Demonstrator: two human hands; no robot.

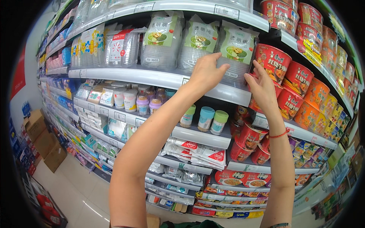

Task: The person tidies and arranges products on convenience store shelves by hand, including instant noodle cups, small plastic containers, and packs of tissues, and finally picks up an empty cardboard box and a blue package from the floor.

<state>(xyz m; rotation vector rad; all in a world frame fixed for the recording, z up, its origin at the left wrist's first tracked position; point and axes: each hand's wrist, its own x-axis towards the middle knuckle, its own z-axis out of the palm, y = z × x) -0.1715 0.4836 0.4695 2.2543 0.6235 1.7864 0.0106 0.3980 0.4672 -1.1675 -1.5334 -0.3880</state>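
Both my arms reach up to a store shelf (pixel 159 77). In front of the rightmost pack of clear plastic bowls (pixel 238 42) is my left hand (pixel 209 69), thumb and index finger apart. Its fingertips are at the pack's left side; whether they touch it I cannot tell. My right hand (pixel 262 87) is at the same pack's right edge, thumb and fingers spread, beside the red instant noodle cups (pixel 273 61). A red cord bracelet (pixel 281 134) circles the right wrist. Two matching bowl packs stand left of it, the middle pack (pixel 196 40) and the left pack (pixel 162 40).
Packs of clear plastic cups (pixel 121 48) stand further left. Below are toothpick jars (pixel 206 118) and bagged goods (pixel 196 154). Orange noodle cups (pixel 315 92) fill the right shelving. Cardboard boxes (pixel 45 139) stand on the tiled floor (pixel 77 193) at left.
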